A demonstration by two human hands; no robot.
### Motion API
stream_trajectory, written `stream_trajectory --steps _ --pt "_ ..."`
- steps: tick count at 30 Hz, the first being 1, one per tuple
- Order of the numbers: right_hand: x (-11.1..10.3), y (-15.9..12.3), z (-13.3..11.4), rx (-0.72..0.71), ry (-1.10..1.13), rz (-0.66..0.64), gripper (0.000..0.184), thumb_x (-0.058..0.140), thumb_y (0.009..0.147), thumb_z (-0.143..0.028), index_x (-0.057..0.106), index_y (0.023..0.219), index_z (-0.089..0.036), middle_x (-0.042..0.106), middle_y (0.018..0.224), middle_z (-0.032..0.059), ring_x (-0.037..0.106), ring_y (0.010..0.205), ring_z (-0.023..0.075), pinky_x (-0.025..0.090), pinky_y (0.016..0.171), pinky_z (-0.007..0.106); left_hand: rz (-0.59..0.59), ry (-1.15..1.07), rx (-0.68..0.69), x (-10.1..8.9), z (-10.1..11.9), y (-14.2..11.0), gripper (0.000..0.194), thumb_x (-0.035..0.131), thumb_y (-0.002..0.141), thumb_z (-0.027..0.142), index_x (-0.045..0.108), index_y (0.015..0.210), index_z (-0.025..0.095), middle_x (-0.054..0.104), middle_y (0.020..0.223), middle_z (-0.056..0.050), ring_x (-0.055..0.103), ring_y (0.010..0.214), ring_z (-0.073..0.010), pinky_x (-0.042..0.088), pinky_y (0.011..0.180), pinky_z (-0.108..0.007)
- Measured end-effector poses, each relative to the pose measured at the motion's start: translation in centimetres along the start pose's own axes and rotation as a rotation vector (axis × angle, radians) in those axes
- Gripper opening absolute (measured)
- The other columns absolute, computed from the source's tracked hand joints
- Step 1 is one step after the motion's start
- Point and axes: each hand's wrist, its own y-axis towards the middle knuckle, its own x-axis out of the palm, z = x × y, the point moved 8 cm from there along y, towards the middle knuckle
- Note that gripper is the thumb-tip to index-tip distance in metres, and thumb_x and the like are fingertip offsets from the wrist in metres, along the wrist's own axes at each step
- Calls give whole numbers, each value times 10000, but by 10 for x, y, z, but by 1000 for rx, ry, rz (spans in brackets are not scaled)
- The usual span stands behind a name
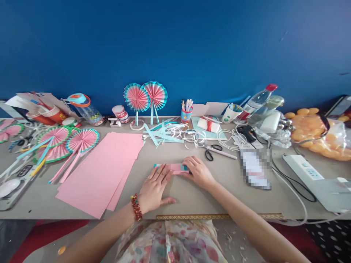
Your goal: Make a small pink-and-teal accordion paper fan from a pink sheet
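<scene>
On the pink-and-teal paper strip, I'm resting my left hand flat leftward and curling my right hand over its right end.

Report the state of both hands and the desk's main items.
Paper strip: partly hidden, folding unclear
Left hand: laid flat, palm down
Right hand: curled at the strip's end
Pink sheets: flat, overlapping
Upright paper fans: spread open
Lying paper fans: spread open
Clear bottle: capped
Pen cup: upright, filled
Scissors: lying, blades unclear

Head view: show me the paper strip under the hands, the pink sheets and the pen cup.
Paper strip (177, 167), head view: exposed pink middle.
Pink sheets (100, 170), head view: middle of top sheet.
Pen cup (186, 116), head view: front wall.
</scene>
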Motion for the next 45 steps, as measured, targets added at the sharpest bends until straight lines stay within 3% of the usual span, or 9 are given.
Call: stream_trajectory --steps 3,6,12,18,26,30,36,41,45 --pt "-1 -23 -12 27 -4 -38 528 564 935 -500 517 1352 -179 585 1333 145 520 1208 287 461 996 448 -1 -21 5 1 -3 -1 1015 394 819 812 157 1575 177 197 1622 -172 196 1489 -359 180 1187 -524" --pt "4 -43 -24 2 -91 -66 654 544 935 -520 404 1486 -198 460 1499 133 415 1352 316 405 1080 506 -21 -31 2 -1 -2 0 1001 387 816 817 164 1575 203 179 1627 -172 194 1489 -360 183 1183 -531" --pt "12 -51 -27 44 -175 -119 705 514 937 -565 362 1522 -203 379 1565 92 321 1432 335 309 1152 565 -18 -45 -14 -4 -3 2 991 365 817 823 203 1569 199 207 1619 -176 211 1483 -363 178 1181 -547" --pt "10 -50 -28 60 -162 -131 743 505 938 -576 291 1553 -219 369 1566 100 327 1439 323 295 1156 573 -33 -61 -17 -1 -4 1 997 369 812 827 218 1566 193 213 1616 -181 207 1486 -365 176 1182 -552" --pt "7 -60 -17 148 -179 -112 784 499 951 -532 145 1589 -246 323 1593 59 330 1437 310 357 1124 506 -20 -39 -5 -3 -4 -4 1013 352 845 799 213 1557 92 244 1604 -188 207 1491 -339 172 1202 -509" --pt "3 -57 -14 141 -144 -112 740 504 959 -504 186 1581 -260 385 1564 72 384 1402 308 387 1096 507 20 -53 -24 -5 -7 -3 870 402 906 697 263 1545 121 293 1593 -162 267 1476 -306 234 1194 -487" --pt "-7 -40 -8 199 -12 -16 612 541 951 -329 331 1517 -227 476 1491 128 491 1309 295 446 1038 488 36 -138 -120 -9 -15 6 395 459 996 305 525 1382 252 489 1492 -55 433 1383 -229 359 1140 -451" --pt "-5 -14 -21 79 98 -12 220 547 954 -257 652 1144 -225 688 1191 97 599 1116 273 493 946 456 66 -185 -163 -19 -20 14 312 477 976 181 632 1235 260 605 1361 -49 536 1266 -221 415 1085 -448" --pt "-20 2 -25 49 163 15 192 503 982 -269 683 1027 -222 728 1001 85 641 969 254 511 876 438 101 -273 -164 -32 -27 17 297 451 981 169 638 1197 250 700 1170 -52 624 1107 -223 372 1102 -515"
